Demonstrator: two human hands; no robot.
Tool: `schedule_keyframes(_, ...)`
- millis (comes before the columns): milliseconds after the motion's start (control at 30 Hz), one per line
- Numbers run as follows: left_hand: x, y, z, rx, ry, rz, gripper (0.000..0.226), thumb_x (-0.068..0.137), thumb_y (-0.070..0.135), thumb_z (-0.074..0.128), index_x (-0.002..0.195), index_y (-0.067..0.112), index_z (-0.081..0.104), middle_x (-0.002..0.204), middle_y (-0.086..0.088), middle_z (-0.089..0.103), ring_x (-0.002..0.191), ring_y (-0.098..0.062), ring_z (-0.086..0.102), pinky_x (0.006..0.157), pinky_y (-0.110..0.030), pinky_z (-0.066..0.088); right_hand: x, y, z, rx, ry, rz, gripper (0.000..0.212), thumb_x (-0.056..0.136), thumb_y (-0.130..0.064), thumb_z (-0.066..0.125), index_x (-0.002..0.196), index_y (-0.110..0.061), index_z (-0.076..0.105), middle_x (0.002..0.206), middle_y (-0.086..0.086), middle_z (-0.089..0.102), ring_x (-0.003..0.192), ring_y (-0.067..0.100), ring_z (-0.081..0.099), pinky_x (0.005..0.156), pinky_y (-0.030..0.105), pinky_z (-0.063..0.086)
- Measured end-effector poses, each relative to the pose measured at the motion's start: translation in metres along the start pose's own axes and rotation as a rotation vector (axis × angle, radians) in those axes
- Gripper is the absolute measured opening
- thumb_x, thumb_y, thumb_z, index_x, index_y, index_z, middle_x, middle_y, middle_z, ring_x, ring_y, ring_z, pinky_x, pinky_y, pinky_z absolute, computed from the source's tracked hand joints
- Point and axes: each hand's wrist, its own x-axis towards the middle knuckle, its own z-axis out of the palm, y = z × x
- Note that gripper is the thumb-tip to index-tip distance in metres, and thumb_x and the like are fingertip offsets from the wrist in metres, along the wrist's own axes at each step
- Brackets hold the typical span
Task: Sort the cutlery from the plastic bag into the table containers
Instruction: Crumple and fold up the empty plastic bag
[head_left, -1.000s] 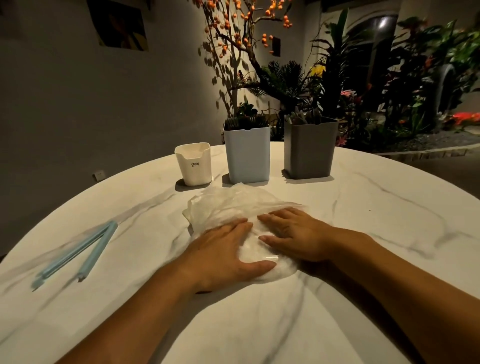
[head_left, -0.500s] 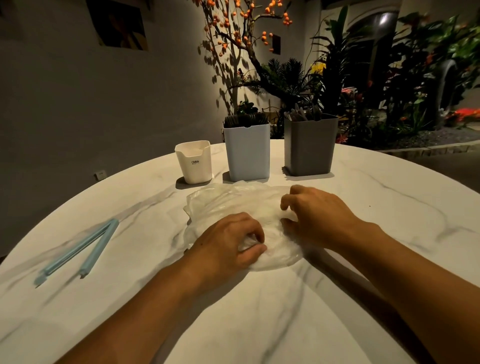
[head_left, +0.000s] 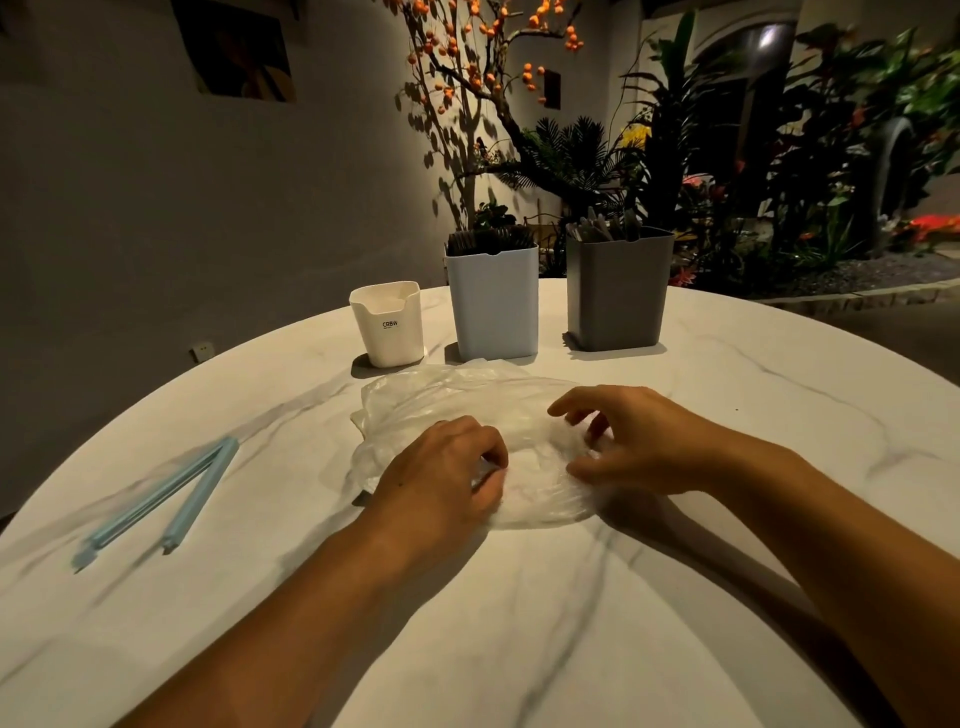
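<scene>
Oddly, nothing shows through the crumpled plastic bag (head_left: 457, 410), lying flat on the marble table (head_left: 519, 623). On it, the left hand (head_left: 441, 473) curls and pinches the film; the right hand (head_left: 634, 441) hovers, fingers loosely bent, contact unclear. Behind the bag stand a white cup (head_left: 387, 325), seemingly empty, a pale blue container (head_left: 492, 306) and a grey container (head_left: 615, 291), each holding dark cutlery that is hard to make out.

A dimly lit café or restaurant dining area: a round marble table (head_left: 519, 623), cutlery holders (head_left: 615, 291) at centre, decorative plants (head_left: 727, 156) upper right, a painting (head_left: 234, 52) upper left.
</scene>
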Motion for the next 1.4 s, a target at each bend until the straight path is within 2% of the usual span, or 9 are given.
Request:
schedule_keyframes(167,0.001,0.003,0.001,0.057,0.007,0.071,0.009,0.092,0.027,0.065,0.099,0.029,0.069,0.113,0.010,0.060,0.106,-0.010,0.050,0.096,-0.020,0.041,-0.003,-0.006,0.001,-0.080,0.041,-0.155,0.034,0.082,-0.021,0.078,0.111,-0.034,0.067,0.118,-0.015,0.048,0.102,0.009,0.053,0.081,0.014,0.050)
schedule_keyframes(300,0.000,0.002,0.001,-0.024,-0.037,0.070,0.009,0.094,0.022,0.064,0.098,0.027,0.070,0.103,0.010,0.063,0.097,-0.011,0.054,0.090,-0.026,0.048,0.002,-0.009,0.005,-0.140,-0.086,-0.175,0.028,0.090,-0.018,0.069,0.116,-0.028,0.069,0.121,-0.008,0.057,0.095,0.010,0.058,0.084,0.017,0.052)
schedule_keyframes(500,-0.002,0.003,0.001,-0.038,-0.064,0.058,0.028,0.082,0.054,0.053,0.102,0.036,0.058,0.098,0.016,0.055,0.097,-0.007,0.047,0.089,-0.033,0.045,0.003,-0.006,0.007,-0.118,-0.089,-0.125,0.023,0.091,-0.036,0.066,0.113,-0.031,0.062,0.122,-0.006,0.054,0.095,0.010,0.054,0.084,0.016,0.050)
schedule_keyframes(767,-0.005,0.000,-0.004,0.017,-0.116,-0.032,0.050,0.068,0.077,0.049,0.106,0.045,0.053,0.116,0.024,0.048,0.113,-0.004,0.044,0.100,-0.030,0.043,-0.001,-0.012,0.010,-0.161,-0.058,-0.079,0.029,0.082,-0.055,0.068,0.096,-0.033,0.057,0.108,-0.009,0.052,0.096,0.014,0.053,0.086,0.024,0.054)
schedule_keyframes(833,-0.005,-0.002,-0.004,-0.024,-0.089,-0.039,0.036,0.078,0.067,0.050,0.104,0.042,0.055,0.113,0.024,0.051,0.109,-0.004,0.047,0.097,-0.029,0.044,-0.002,-0.012,0.009,-0.158,-0.023,-0.105,0.025,0.084,-0.051,0.069,0.099,-0.031,0.062,0.106,-0.011,0.055,0.093,0.013,0.055,0.083,0.020,0.053)
schedule_keyframes(900,-0.003,-0.005,0.000,-0.058,-0.013,-0.045,0.013,0.092,0.041,0.053,0.102,0.035,0.059,0.108,0.019,0.056,0.104,-0.004,0.051,0.096,-0.029,0.045,-0.003,-0.012,0.006,-0.149,0.018,-0.131,0.024,0.087,-0.045,0.068,0.104,-0.028,0.067,0.105,-0.010,0.059,0.089,0.010,0.058,0.080,0.015,0.052)
schedule_keyframes(967,-0.003,-0.008,0.003,-0.066,0.049,-0.066,0.012,0.097,0.024,0.054,0.101,0.032,0.061,0.105,0.017,0.059,0.101,-0.005,0.054,0.094,-0.025,0.046,-0.004,-0.013,0.005,-0.154,0.045,-0.153,0.025,0.088,-0.042,0.067,0.107,-0.025,0.069,0.106,-0.007,0.064,0.085,0.009,0.059,0.078,0.014,0.052)
schedule_keyframes(1167,-0.002,-0.007,0.007,-0.130,0.129,-0.092,0.016,0.091,0.020,0.066,0.102,0.032,0.062,0.104,0.013,0.063,0.096,-0.008,0.058,0.092,-0.027,0.051,-0.003,-0.020,0.009,-0.153,0.084,-0.211,0.033,0.084,-0.048,0.067,0.108,-0.025,0.070,0.104,-0.007,0.065,0.081,0.009,0.060,0.073,0.011,0.052)
schedule_keyframes(1400,-0.001,-0.003,0.004,-0.172,0.183,-0.166,0.028,0.086,0.019,0.074,0.110,0.027,0.062,0.108,0.008,0.065,0.096,-0.012,0.062,0.091,-0.028,0.054,-0.003,-0.019,0.014,-0.065,0.015,-0.204,0.025,0.084,-0.031,0.075,0.108,-0.026,0.071,0.106,-0.010,0.064,0.087,0.009,0.062,0.079,0.014,0.055)
